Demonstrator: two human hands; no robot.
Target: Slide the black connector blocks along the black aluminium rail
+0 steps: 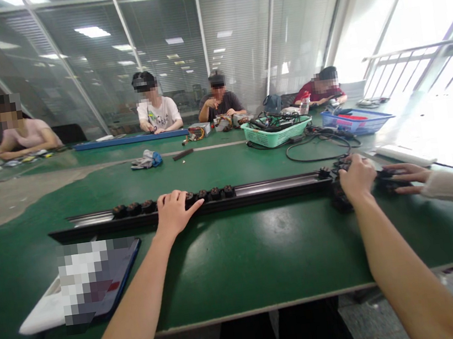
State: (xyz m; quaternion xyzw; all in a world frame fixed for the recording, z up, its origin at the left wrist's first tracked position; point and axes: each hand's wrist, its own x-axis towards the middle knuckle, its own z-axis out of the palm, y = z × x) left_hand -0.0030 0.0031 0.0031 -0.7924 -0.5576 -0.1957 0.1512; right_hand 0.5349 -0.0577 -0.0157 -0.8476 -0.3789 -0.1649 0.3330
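A long black rail (283, 187) with a silvery inner channel lies across the green table in front of me. Several round black socket-like pieces (215, 194) sit in a row along its left half. My left hand (176, 212) lies over the rail among these pieces, fingers curled over the far side and thumb stretched to the right along it. Past the rail's right end, my right hand (358, 177) has its fingers curled down at a cluster of dark parts (341, 199). What its fingertips hold is hidden. Another person's hand (409, 176) reaches into the same cluster from the right.
A phone-like device on a white stand (40, 313) is at the near left. Farther back are a glove (147, 160), a green basket (278, 136) of black cables, a blue basket (354, 124) and loose cable (321, 158). Several people sit along the far side.
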